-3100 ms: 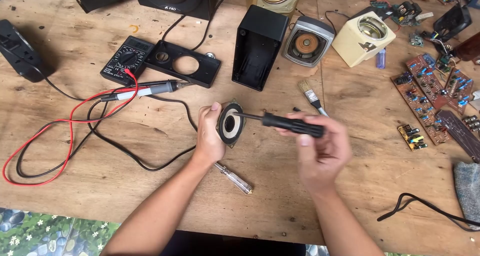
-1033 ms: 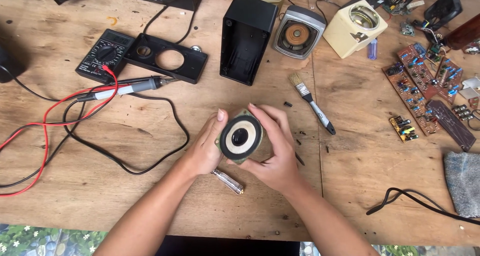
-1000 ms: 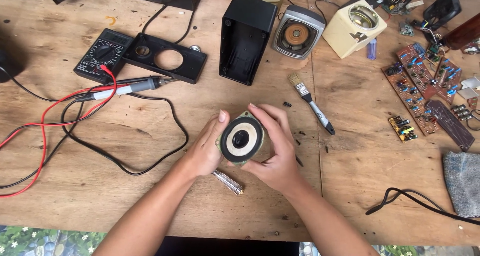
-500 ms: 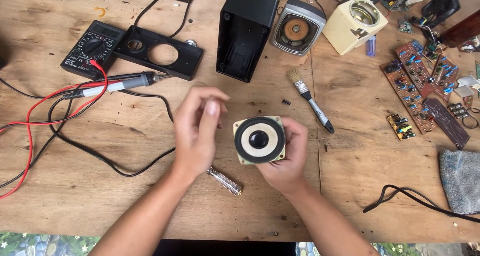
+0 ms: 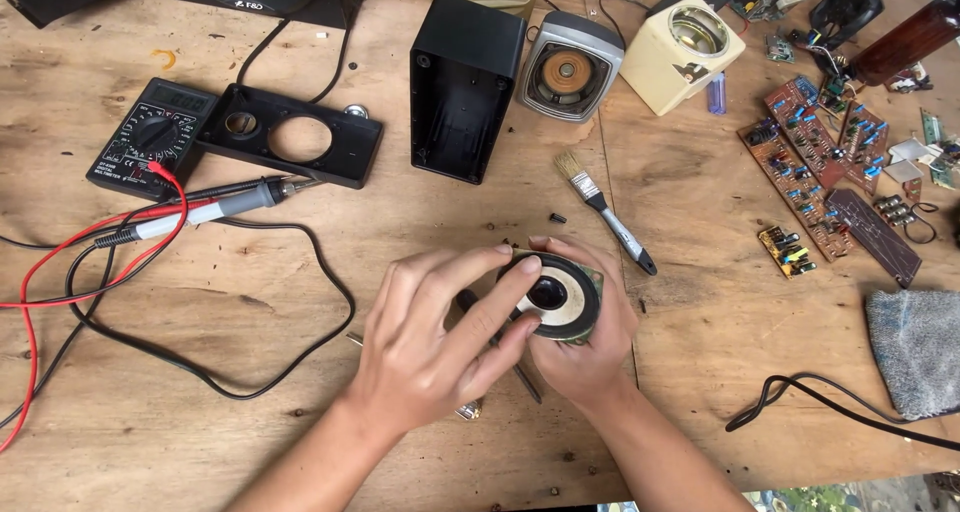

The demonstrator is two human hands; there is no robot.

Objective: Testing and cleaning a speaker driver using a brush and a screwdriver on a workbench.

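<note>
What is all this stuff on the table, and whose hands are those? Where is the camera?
The camera sits on a person's head and looks down, so you see what that person sees: their own two bare hands over a wooden table. The right hand cups a small round speaker from below. The left hand lies over it, with fingertips touching the speaker's front.

Around them lie repair things: a small paintbrush, a black meter with red wires, a soldering iron on a black cord, an empty black speaker box, a black front panel with round holes, a grey speaker, a cream-coloured speaker, brown circuit boards with small coloured parts, and a grey cloth.
</note>
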